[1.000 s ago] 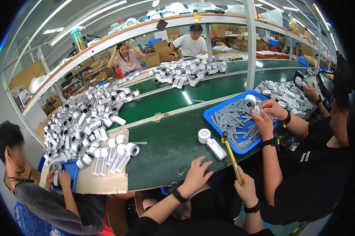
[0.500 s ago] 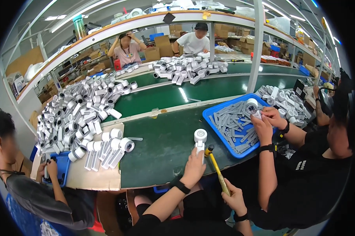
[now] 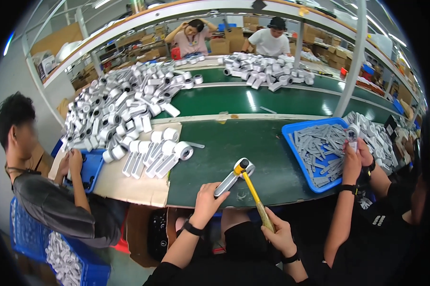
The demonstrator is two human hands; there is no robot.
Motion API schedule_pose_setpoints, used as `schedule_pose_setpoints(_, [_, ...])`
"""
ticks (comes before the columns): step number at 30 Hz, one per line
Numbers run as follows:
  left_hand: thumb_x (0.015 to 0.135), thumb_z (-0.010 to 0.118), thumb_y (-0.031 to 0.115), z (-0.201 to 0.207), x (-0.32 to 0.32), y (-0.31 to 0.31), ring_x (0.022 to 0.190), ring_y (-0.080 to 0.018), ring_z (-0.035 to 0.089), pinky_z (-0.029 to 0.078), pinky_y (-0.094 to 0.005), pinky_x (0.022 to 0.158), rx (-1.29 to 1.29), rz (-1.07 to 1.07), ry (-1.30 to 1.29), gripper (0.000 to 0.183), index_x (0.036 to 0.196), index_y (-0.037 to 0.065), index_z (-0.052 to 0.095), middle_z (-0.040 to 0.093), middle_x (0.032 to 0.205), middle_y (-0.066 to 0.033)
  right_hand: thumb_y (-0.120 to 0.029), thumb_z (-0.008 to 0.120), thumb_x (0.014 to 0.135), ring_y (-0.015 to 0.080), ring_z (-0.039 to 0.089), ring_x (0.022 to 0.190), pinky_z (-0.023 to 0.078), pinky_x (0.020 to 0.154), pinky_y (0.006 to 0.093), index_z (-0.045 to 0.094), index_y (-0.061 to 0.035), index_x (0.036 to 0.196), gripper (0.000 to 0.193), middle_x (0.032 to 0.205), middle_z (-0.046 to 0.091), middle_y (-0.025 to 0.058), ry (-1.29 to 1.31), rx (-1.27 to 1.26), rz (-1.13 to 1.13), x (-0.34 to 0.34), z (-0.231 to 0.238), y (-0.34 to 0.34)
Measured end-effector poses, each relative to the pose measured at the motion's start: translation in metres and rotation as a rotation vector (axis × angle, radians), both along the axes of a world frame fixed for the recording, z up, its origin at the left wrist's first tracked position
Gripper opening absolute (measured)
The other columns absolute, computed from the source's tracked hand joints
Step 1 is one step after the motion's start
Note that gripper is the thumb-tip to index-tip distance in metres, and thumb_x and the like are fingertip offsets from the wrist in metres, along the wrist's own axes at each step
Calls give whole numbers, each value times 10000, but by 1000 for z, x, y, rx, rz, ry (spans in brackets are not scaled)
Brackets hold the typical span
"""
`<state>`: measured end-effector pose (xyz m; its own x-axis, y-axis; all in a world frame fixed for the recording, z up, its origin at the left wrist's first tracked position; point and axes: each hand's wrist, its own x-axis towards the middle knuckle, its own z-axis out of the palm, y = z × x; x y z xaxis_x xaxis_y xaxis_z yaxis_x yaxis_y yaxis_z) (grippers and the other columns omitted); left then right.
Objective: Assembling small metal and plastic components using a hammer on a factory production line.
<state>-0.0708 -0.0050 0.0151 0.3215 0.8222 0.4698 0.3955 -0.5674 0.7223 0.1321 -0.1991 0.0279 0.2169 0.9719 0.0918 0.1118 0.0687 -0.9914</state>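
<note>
My left hand (image 3: 208, 202) grips the handle end of a small white-and-grey handheld fan (image 3: 226, 185) above the green work surface near its front edge. The fan slants up and right, its round head farthest from me. My right hand (image 3: 281, 233) is closed round the handle of a yellow mallet (image 3: 256, 196) with a black-tipped head. The mallet's head overlaps the fan's round head in this view; whether they touch I cannot tell. Left of my hands, several like fans (image 3: 158, 155) lie in a row on a cardboard sheet (image 3: 148, 189).
A large heap of fans (image 3: 124, 105) covers the left side. On the right stands a blue tray (image 3: 300, 159) of grey strips, beside a co-worker's hands (image 3: 358, 155) holding a fan. Another co-worker (image 3: 48, 190) sits at left by a blue bin (image 3: 95, 176). A shelf post (image 3: 352, 71) rises behind.
The view has swung left. My left hand has turned the fan from its grille facing up to a slant, and the mallet's head has come over the fan's head.
</note>
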Motion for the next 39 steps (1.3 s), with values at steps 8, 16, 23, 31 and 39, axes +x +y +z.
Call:
schedule_pose_setpoints(8, [782, 752, 127, -6, 2, 4, 868, -361, 598, 484, -430, 793, 98, 104, -7, 190, 916, 12, 683, 660, 882, -154, 8, 679, 849, 98, 583, 657, 473, 600, 240, 494, 8, 1407, 589, 838, 632, 67, -489, 316, -90, -9, 24, 11])
schedule_pose_setpoints(16, [771, 760, 126, -12, 3, 8, 848, -362, 598, 489, -427, 791, 98, 68, -50, 195, 885, -1, 666, 652, 858, -164, 24, 661, 837, 250, 558, 656, 455, 609, 320, 514, -3, 1377, 560, 800, 561, 126, -675, 240, -21, -3, 41, 3])
schedule_pose_setpoints(23, [753, 760, 114, -15, 1, 10, 846, -366, 595, 489, -442, 783, 84, 57, -42, 201, 890, 1, 665, 652, 871, -174, 32, 641, 850, 239, 549, 670, 446, 623, 319, 493, 14, 1384, 554, 791, 535, 130, -720, 50, 95, -4, 40, 5])
schedule_pose_setpoints(31, [715, 802, 233, -22, -6, -2, 919, -292, 574, 435, -406, 815, 67, 194, 78, 247, 919, 109, 742, 651, 872, -83, 24, 658, 845, 255, 554, 652, 452, 601, 327, 522, -7, 1366, 539, 778, 528, 122, -720, 152, 84, 0, 41, 4])
schedule_pose_setpoints(39, [704, 799, 275, -22, -6, -1, 934, -265, 540, 393, -387, 813, 29, 295, 154, 256, 865, 84, 741, 603, 834, -63, 23, 673, 830, 243, 534, 617, 452, 589, 322, 556, -25, 1343, 528, 755, 519, 112, -760, 160, 173, -8, 44, 9])
